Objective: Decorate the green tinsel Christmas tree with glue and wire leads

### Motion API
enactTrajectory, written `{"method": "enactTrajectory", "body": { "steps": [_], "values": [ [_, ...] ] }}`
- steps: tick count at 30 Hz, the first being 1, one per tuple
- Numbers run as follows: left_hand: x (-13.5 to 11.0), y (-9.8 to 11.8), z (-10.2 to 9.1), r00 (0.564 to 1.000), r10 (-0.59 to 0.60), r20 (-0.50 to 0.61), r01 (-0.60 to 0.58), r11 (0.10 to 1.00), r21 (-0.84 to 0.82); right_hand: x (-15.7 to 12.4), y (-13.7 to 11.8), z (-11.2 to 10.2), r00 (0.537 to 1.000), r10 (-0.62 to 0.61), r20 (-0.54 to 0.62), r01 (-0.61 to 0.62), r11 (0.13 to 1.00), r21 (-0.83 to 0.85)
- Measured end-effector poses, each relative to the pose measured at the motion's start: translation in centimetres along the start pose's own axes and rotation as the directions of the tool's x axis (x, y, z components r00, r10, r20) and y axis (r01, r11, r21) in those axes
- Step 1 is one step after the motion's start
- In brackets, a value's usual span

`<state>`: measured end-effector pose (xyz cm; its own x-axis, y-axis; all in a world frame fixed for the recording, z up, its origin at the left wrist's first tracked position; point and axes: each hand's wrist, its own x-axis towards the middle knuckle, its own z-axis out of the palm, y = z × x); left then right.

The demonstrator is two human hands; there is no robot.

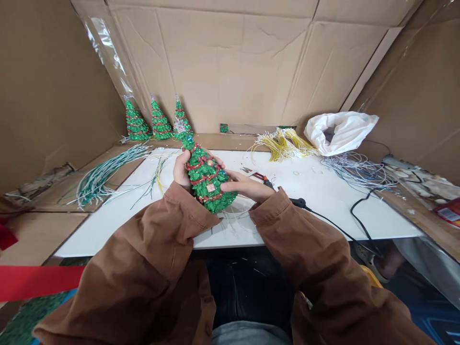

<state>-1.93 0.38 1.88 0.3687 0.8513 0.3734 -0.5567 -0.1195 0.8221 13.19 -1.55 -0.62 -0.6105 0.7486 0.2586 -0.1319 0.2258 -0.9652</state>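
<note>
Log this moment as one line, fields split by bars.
Left hand: holding decorated tree | Right hand: touching tree's lower part | Back left: three more trees | Back right: yellow wires, white bag

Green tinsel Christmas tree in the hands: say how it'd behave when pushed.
The tinsel Christmas tree probably yields when pressed, since its surface looks fluffy. Small ornaments might snag, sitting on the outside. Lying down, it would likely roll in an arc, given its cone shape.

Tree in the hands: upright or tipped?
Tipped. The held tree slants in view, narrow top toward upper left, broad base toward lower right, with left hand and right hand on it.
</note>
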Motion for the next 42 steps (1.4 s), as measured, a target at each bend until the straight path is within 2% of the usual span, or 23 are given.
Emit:
{"method": "enactTrajectory", "body": {
  "steps": [2, 4, 6, 8, 10, 12, 16, 19, 21, 24, 27, 31, 34, 38, 42],
  "values": [
    [0.4, 0.2, -0.6, 0.999, -0.009, -0.053, 0.01, 1.0, 0.026, 0.0, 0.1, 0.0, 0.996, -0.001, -0.09, -0.002, 1.0, -0.031],
    [1.1, 0.1, -1.4, 0.987, 0.045, -0.153, -0.025, 0.991, 0.129, 0.0, 0.4, 0.1, 0.965, -0.023, -0.262, -0.014, 0.99, -0.138],
    [1.8, -0.2, -2.3, 0.962, 0.157, -0.223, -0.102, 0.965, 0.24, 0.1, 0.8, 0.3, 0.885, -0.116, -0.451, -0.054, 0.936, -0.347],
    [2.3, -0.5, -2.8, 0.95, 0.208, -0.234, -0.126, 0.938, 0.322, 0.0, 1.3, 0.5, 0.8, -0.265, -0.538, -0.119, 0.809, -0.576],
    [2.4, -0.7, -2.9, 0.956, 0.197, -0.219, -0.11, 0.929, 0.354, -0.1, 1.6, 0.9, 0.789, -0.357, -0.501, -0.142, 0.686, -0.714],
    [2.3, -0.7, -2.8, 0.961, 0.182, -0.208, -0.103, 0.935, 0.34, -0.1, 1.8, 1.1, 0.81, -0.362, -0.462, -0.126, 0.662, -0.739],
    [1.8, -0.1, -2.4, 0.968, 0.166, -0.186, -0.115, 0.959, 0.258, -0.1, 1.7, 1.1, 0.824, -0.312, -0.473, -0.081, 0.762, -0.643],
    [1.5, 0.3, -1.9, 0.982, 0.122, -0.145, -0.088, 0.972, 0.22, 0.0, 1.6, 1.0, 0.885, -0.276, -0.376, 0.013, 0.82, -0.572],
    [1.3, 0.3, -1.7, 0.986, 0.105, -0.127, -0.076, 0.972, 0.221, 0.0, 1.5, 1.2, 0.92, -0.241, -0.31, 0.037, 0.839, -0.542],
    [1.1, 0.4, -1.4, 0.989, 0.091, -0.12, -0.061, 0.969, 0.24, 0.0, 1.5, 1.7, 0.935, -0.226, -0.273, 0.042, 0.836, -0.547],
    [0.9, 0.6, -1.2, 0.987, 0.109, -0.115, -0.078, 0.967, 0.244, -0.1, 1.4, 2.1, 0.901, -0.297, -0.316, 0.038, 0.78, -0.624],
    [1.0, 0.4, -1.2, 0.977, 0.178, -0.116, -0.142, 0.954, 0.263, -0.1, 1.6, 2.1, 0.777, -0.49, -0.395, -0.004, 0.624, -0.781],
    [1.3, -0.4, -1.5, 0.975, 0.189, -0.119, -0.149, 0.948, 0.282, -0.1, 1.7, 1.9, 0.713, -0.576, -0.4, -0.081, 0.5, -0.863],
    [1.6, -1.2, -2.1, 0.975, 0.201, -0.095, -0.159, 0.93, 0.33, -0.2, 1.8, 1.9, 0.687, -0.596, -0.416, -0.22, 0.375, -0.9],
    [1.6, -1.3, -2.0, 0.978, 0.206, -0.042, -0.181, 0.924, 0.336, -0.4, 1.8, 2.3, 0.688, -0.603, -0.403, -0.269, 0.304, -0.914]
  ]
}}
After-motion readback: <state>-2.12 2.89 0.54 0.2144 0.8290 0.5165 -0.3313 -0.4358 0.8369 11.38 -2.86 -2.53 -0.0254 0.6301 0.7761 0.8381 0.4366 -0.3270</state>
